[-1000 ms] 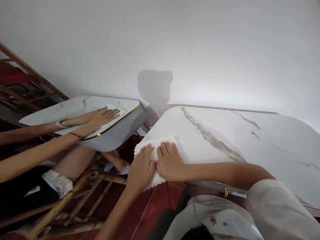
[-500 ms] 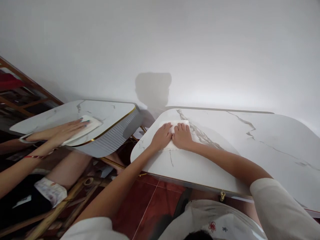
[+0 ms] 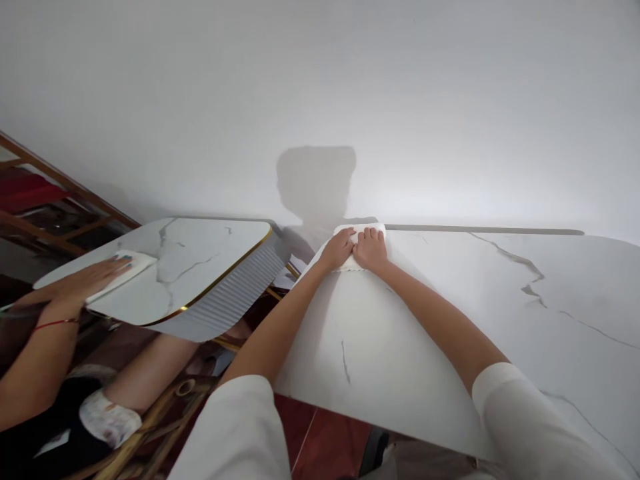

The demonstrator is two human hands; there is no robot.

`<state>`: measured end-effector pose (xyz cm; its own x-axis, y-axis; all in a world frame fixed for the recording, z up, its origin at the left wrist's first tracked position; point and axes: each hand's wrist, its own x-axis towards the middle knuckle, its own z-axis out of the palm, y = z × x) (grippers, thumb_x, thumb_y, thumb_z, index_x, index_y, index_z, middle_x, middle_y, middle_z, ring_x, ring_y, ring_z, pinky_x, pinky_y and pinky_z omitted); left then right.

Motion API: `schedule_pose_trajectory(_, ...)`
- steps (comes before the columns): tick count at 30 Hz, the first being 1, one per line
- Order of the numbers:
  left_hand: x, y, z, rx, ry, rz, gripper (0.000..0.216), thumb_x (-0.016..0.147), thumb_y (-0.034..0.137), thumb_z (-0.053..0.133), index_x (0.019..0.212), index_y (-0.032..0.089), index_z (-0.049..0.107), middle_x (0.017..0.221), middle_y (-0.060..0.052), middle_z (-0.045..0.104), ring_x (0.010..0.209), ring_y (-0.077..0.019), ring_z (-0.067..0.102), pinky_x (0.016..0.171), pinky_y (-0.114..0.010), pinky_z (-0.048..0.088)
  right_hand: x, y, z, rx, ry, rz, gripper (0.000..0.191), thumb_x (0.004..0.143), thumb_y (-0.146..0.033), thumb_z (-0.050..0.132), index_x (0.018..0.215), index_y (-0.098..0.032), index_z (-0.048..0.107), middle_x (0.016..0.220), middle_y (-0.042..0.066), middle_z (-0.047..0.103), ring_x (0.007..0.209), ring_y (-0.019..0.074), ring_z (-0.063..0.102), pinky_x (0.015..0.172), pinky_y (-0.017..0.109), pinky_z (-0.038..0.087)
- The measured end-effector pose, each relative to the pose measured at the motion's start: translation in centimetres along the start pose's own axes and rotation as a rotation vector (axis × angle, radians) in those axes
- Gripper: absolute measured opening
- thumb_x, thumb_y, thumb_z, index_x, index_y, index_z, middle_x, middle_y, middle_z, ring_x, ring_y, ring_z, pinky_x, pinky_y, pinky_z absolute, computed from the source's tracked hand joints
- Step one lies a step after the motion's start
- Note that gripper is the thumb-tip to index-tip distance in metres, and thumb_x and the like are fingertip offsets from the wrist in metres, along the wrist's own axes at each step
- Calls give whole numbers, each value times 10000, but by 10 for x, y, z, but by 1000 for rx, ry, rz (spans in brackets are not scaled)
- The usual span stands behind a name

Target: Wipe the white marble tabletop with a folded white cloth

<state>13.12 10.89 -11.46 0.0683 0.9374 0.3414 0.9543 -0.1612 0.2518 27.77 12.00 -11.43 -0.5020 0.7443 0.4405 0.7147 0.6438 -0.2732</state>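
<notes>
A folded white cloth (image 3: 352,264) lies on the white marble-patterned tabletop (image 3: 430,273), at its far edge by the wall. Both of my hands press down on this cloth side by side, with arms stretched forward. Bent fingers of my left hand (image 3: 337,249) grip its left part. My right hand (image 3: 371,250) rests on the right part, knuckles up and fingers curled into the fabric. The two thumbs nearly meet in the middle.
To the left stands a second marble-patterned table (image 3: 200,257) with a gold edge and ribbed side. There another person's hand (image 3: 97,275) lies on a white cloth (image 3: 143,263). A white wall (image 3: 450,120) rises behind both tables. A wooden chair (image 3: 173,407) is at lower left.
My hands have pushed the cloth away from me, up to the tabletop's far edge, and my arms are straighter. The other person's hand and cloth have moved left. The view has shifted slightly.
</notes>
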Motion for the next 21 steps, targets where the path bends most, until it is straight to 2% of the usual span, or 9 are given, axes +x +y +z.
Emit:
schedule_pose_trajectory(5, 33, 5, 12, 69, 4, 5, 414, 803, 164, 350, 1185, 81, 487, 1242, -156, 550, 1174, -230, 492, 1028, -376, 372, 23, 28, 0, 13, -40, -2, 359, 908, -251, 378, 1152, -53, 552, 1230, 194, 538, 1178, 298, 415, 1012, 455, 267)
schedule_pose_trajectory(10, 54, 28, 27, 81, -24, 100, 363, 844, 198, 334, 1149, 116, 513, 1147, -143, 595, 1080, -241, 542, 960, -385, 419, 18, 60, -12, 6, -62, 54, 357, 910, -247, 353, 1129, -64, 567, 1215, 187, 553, 1176, 298, 426, 1014, 446, 274)
schedule_pose_trajectory(14, 51, 46, 29, 59, -51, 109, 382, 829, 177, 335, 1168, 108, 497, 1212, -144, 563, 1151, -238, 501, 998, -382, 391, 2, 65, -21, -19, -41, 71, 372, 908, -235, 335, 1142, -54, 560, 1256, 203, 528, 1206, 314, 402, 1024, 472, 254)
schedule_pose_trajectory(18, 35, 65, 26, 47, -59, 134, 404, 818, 159, 349, 1197, 84, 467, 1287, -156, 512, 1212, -236, 457, 1037, -374, 362, -19, 62, -29, -29, -29, 92, 398, 901, -221, 332, 1187, -28, 531, 1350, 209, 451, 1271, 314, 336, 1049, 472, 218)
schedule_pose_trajectory(21, 20, 77, 23, 43, -67, 188, 409, 816, 155, 350, 1205, 82, 455, 1314, -157, 491, 1236, -231, 439, 1058, -377, 348, -39, 58, -36, -36, -14, 98, 414, 897, -226, 335, 1188, -2, 526, 1338, 221, 455, 1253, 321, 352, 1049, 469, 216)
